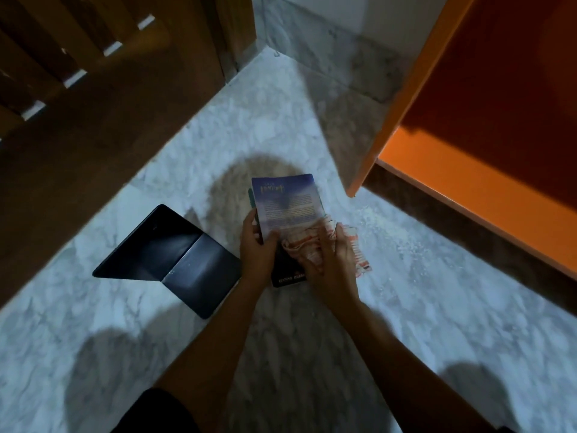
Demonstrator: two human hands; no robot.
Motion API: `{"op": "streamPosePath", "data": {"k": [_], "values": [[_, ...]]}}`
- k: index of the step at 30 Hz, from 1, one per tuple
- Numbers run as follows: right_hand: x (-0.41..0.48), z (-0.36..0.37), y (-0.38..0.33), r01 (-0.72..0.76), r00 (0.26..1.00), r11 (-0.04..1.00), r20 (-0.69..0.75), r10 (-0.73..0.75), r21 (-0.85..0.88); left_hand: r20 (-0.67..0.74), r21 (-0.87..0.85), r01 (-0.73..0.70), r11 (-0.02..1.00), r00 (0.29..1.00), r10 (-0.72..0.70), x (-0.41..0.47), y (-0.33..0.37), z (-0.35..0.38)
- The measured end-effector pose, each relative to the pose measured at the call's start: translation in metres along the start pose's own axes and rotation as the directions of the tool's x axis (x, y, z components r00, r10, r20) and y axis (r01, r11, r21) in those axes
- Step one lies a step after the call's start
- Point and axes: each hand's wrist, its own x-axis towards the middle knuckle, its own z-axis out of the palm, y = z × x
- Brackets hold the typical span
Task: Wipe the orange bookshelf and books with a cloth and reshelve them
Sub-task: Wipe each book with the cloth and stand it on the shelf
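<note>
A blue paperback book (285,201) lies cover-up on top of a small stack on the marble floor, with a dark book (282,278) under it. My left hand (257,248) grips the blue book's left edge with the thumb on its cover. My right hand (332,260) presses a crumpled white cloth with orange stripes (304,242) against the book's lower right part. The orange bookshelf (462,170) stands at the right, and the compartment in view holds nothing.
A black folder or case (175,260) lies open on the floor to the left of my hands. A dark wooden slatted piece of furniture (93,89) fills the upper left. Pale marble floor (421,307) surrounds the books.
</note>
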Motion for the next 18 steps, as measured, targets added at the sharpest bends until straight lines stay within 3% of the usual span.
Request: {"op": "streamPosePath", "data": {"k": [2, 7, 12, 18], "values": [[0.002, 0.000, 0.001, -0.004, 1.000, 0.999, -0.017, 0.005, 0.033, 0.076, -0.105, 0.047, 0.993, 0.996, -0.040, 0.003, -0.001, -0.001], [0.006, -0.002, 0.004, -0.009, 0.997, 0.992, -0.080, 0.019, 0.129, 0.167, -0.159, 0.077, 0.984, 0.985, -0.050, 0.009, -0.002, 0.000], [0.013, -0.014, 0.002, -0.056, 0.997, 0.941, -0.023, 0.068, 0.334, 0.142, -0.174, 0.103, 0.979, 0.987, -0.079, 0.008, 0.005, 0.007], [0.001, -0.080, -0.037, 0.081, 0.991, 0.882, -0.131, -0.023, 0.464, 0.170, -0.130, -0.007, 0.991, 0.985, 0.030, -0.009, 0.045, 0.013]]}}
